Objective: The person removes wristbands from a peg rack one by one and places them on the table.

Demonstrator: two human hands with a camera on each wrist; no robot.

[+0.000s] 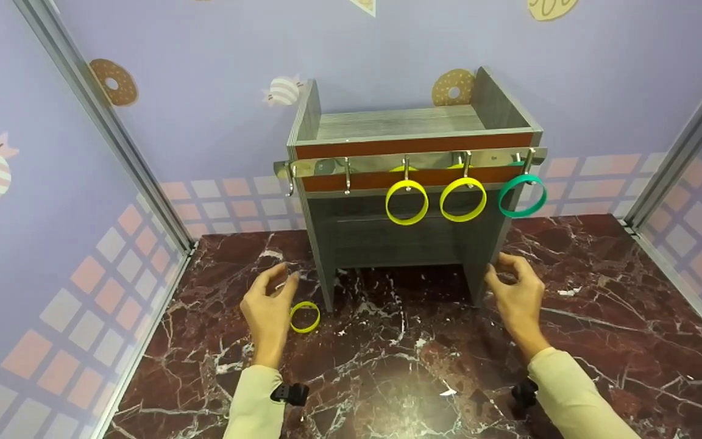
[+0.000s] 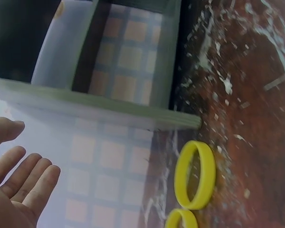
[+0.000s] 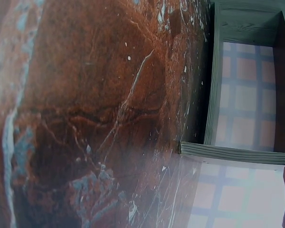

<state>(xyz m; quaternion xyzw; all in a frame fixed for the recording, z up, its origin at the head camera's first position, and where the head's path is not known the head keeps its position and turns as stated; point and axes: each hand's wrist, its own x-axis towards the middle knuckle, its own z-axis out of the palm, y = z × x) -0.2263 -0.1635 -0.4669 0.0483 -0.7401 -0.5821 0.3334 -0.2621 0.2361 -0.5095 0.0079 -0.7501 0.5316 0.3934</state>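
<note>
My left hand [image 1: 270, 305] is empty, its fingers loosely bent, left of the grey wooden shelf unit [image 1: 400, 241]. Beside it, a yellow ring [image 1: 306, 331] lies on the marble-patterned surface. The left wrist view has this yellow ring [image 2: 208, 178] and part of a second yellow ring [image 2: 192, 219] below it. By the shelf's right side panel is my right hand [image 1: 518, 299], holding nothing; whether it touches the panel I cannot tell. From a metal hook rail [image 1: 381, 162] hang a yellow ring [image 1: 407, 222], another yellow ring [image 1: 463, 219] and a teal ring [image 1: 521, 215].
The rail's two leftmost hooks, including one hook [image 1: 347, 177], carry no ring. An open-topped tray section [image 1: 397, 122] forms the unit's top. Patterned purple walls [image 1: 217, 122] with metal corner posts [image 1: 113, 134] enclose the dark red marble-patterned surface [image 1: 387, 378].
</note>
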